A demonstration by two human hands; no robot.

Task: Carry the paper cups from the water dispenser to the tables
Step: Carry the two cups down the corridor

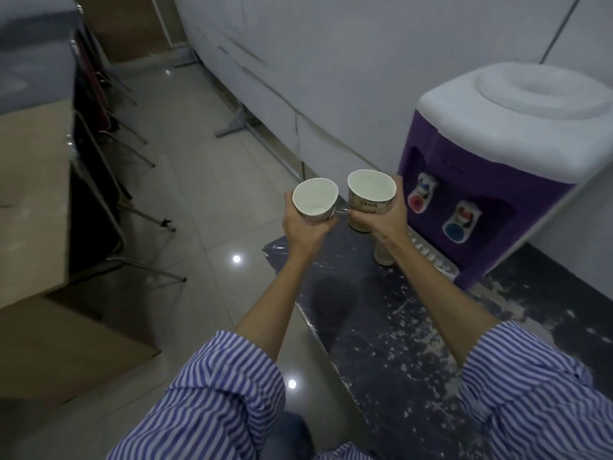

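both hands are up in front of the body, each wrapped round a paper cup. the left hand (306, 227) is clamped on the left cup (315, 199), fingers curled under its base, rim squashed a bit out of round, white and smooth inside. the right hand (386, 217) is closed on the right cup (371, 199), which has printed lettering on a pale wall and a rounder rim. the two cups sit side by side, close but not touching, both held in the air above the near corner of the counter (381, 327).

under the right wrist another cup (383, 254) stands on that counter (partly hidden by the arm, so can't tell much about it). the counter is dark, glossy and badly scuffed with pale flecks, and its edge runs diagonally below the left forearm.

right of the right hand is the dispenser (491, 180), purple body, white rounded top, two taps.

left of the left hand it's open glossy tiled floor (199, 210), then chair legs and a tan table (30, 194) further left.
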